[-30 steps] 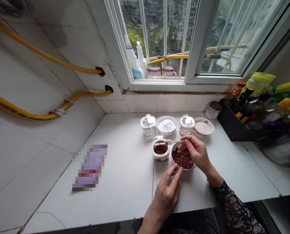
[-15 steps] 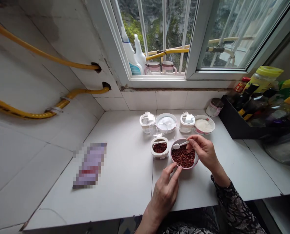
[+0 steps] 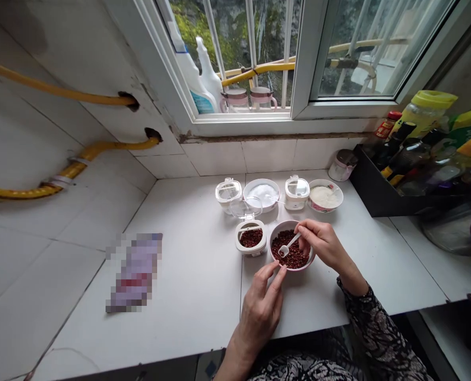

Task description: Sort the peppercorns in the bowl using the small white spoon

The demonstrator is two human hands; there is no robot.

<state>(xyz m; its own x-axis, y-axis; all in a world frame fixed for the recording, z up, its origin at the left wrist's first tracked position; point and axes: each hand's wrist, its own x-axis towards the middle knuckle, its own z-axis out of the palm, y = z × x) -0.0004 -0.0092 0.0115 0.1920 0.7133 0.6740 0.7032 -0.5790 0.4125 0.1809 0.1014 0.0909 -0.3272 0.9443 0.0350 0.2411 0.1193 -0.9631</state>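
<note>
The left hand (image 3: 261, 312) is rested on the worktop (image 3: 195, 296), fingers released, tips touching the bowl (image 3: 292, 252) of red peppercorns. A white spoon (image 3: 288, 246) is pinched by the right hand (image 3: 321, 244), dipped into the bowl. The open jar (image 3: 250, 239) stands just beside it.

Counter (image 3: 187, 296) lies open from 7 to 10 o'clock of the peppercorn bowl (image 3: 292, 253); seasoning jars (image 3: 251, 241) crowd 9 to 1, a bottle rack (image 3: 381, 196) blocks 2.
</note>
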